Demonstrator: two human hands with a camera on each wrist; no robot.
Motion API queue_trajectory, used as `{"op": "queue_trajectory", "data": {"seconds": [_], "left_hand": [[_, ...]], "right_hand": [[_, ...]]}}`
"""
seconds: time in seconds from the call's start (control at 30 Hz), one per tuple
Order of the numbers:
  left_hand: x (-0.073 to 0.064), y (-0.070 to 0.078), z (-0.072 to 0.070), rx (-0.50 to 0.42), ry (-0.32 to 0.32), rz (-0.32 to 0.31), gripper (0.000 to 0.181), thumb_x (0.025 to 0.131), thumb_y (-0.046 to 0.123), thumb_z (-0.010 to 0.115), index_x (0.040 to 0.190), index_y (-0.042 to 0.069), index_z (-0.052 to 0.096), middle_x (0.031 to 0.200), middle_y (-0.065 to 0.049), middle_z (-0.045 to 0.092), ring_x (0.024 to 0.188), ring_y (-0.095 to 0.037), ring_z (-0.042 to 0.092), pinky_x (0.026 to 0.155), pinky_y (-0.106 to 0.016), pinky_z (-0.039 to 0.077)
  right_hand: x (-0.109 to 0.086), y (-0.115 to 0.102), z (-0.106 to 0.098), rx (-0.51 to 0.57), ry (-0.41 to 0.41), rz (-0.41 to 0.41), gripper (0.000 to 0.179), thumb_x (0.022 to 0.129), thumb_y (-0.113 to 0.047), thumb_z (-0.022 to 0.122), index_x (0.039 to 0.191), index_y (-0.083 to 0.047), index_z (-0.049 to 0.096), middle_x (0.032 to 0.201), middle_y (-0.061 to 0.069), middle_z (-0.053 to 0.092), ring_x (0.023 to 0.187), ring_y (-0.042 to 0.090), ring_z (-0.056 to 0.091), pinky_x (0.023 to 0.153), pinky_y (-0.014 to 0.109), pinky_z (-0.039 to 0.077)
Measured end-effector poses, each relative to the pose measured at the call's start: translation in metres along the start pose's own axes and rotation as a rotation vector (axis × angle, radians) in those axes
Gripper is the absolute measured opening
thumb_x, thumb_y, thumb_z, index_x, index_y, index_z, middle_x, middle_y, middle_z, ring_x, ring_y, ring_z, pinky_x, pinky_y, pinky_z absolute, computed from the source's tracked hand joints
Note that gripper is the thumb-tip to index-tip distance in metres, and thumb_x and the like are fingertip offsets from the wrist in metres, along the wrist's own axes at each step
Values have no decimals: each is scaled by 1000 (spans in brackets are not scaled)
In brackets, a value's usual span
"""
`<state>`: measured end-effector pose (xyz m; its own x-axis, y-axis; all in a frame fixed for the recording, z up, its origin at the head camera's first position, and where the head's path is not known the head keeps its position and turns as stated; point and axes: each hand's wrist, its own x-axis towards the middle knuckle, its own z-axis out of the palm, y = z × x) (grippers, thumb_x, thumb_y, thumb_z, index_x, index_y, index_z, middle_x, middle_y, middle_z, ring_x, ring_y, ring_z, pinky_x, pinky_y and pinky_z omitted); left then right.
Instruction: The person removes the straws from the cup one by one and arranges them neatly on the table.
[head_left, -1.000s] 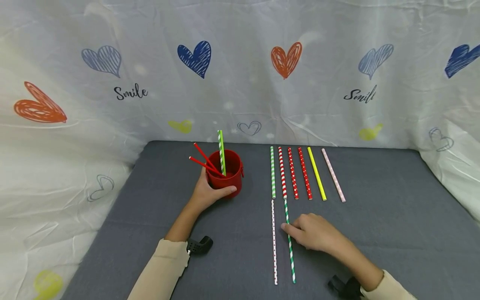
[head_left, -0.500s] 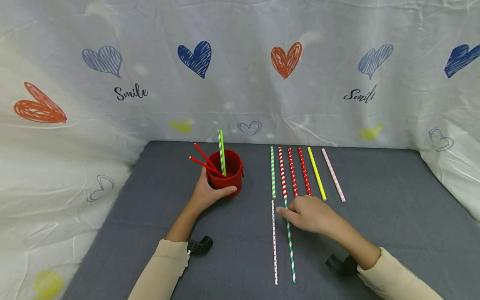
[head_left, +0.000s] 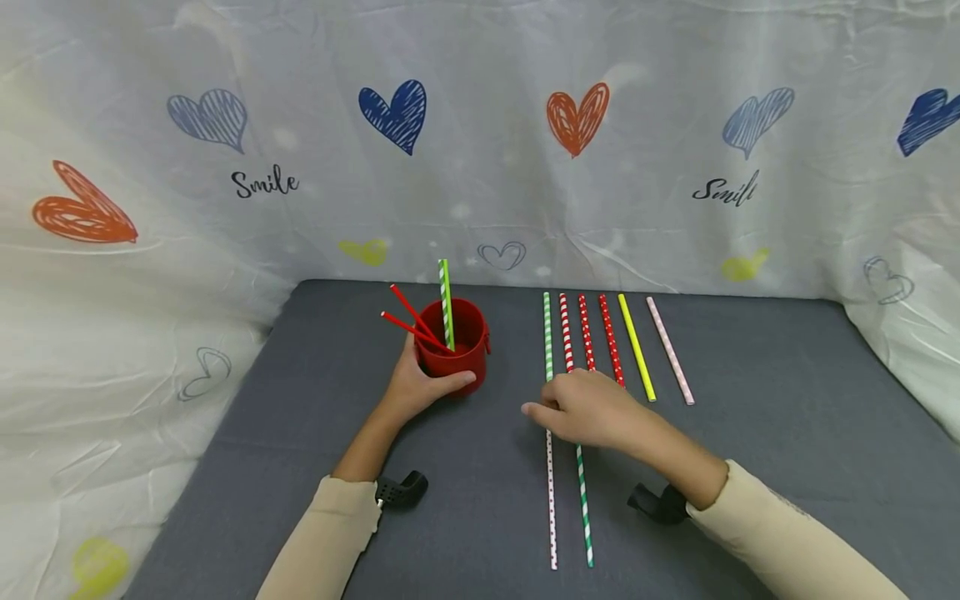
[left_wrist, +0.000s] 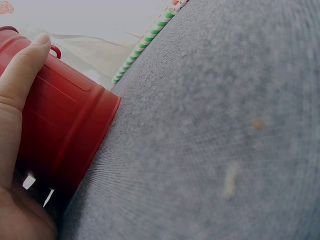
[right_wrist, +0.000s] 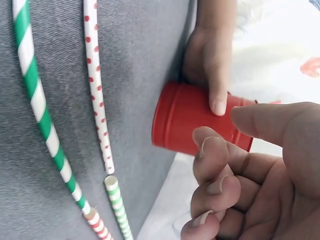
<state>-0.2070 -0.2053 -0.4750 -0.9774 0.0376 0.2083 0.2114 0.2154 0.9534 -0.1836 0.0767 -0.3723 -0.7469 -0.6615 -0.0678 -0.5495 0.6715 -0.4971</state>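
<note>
My left hand (head_left: 420, 386) grips a small red bucket (head_left: 457, 367) from its near left side, the thumb lying across its front. Inside the bucket lean two red straws (head_left: 407, 304) and a bright green straw (head_left: 447, 304) with a green-and-white striped one beside it. Over the straws on the cloth hovers my right hand (head_left: 592, 408). It holds nothing; its fingers are loosely curled and the thumb stands apart in the right wrist view. Below it lie a white straw with red dots (right_wrist: 94, 75) and a dark-green-and-white striped straw (right_wrist: 42, 110).
Beyond my right hand lie a light-green striped straw (head_left: 547, 333), a red-and-white striped straw (head_left: 565, 329), two red dotted straws (head_left: 609, 333), a yellow straw (head_left: 636, 346) and a pink straw (head_left: 670, 350). A white curtain (head_left: 480, 125) with printed hearts hangs behind the grey cloth (head_left: 480, 517).
My right hand has moved away from me and leftward, from the dark-green striped straw to the junction of the straw rows. My left hand and the bucket stay in place.
</note>
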Motion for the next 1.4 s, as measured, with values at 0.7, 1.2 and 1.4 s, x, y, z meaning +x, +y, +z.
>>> {"op": "queue_trajectory", "data": {"seconds": [0.7,1.2,1.4], "left_hand": [[3,-1,3,-27,-14,28,99,77,3,85,154,10,24,146,-11,43,128,-28,45,100,-50,45],[4,0,0,-26,-14,36,98,76,12,88,152,17,26,145,-3,43,127,-23,46,99,-46,47],[3,0,0,-5,-4,20,98,76,11,88,152,16,27,143,-2,44,125,-21,47,99,-46,46]], "right_hand": [[44,-35,-9,-261,419,-253,10,91,-16,68,96,-8,71,76,-3,62,62,13,53,53,29,45],[101,-38,-5,-534,555,-332,10,91,-11,71,84,-4,73,77,8,62,71,22,51,62,30,47],[118,-44,0,-588,521,-350,16,94,-10,66,80,-7,73,75,7,63,67,21,50,58,30,44]]}}
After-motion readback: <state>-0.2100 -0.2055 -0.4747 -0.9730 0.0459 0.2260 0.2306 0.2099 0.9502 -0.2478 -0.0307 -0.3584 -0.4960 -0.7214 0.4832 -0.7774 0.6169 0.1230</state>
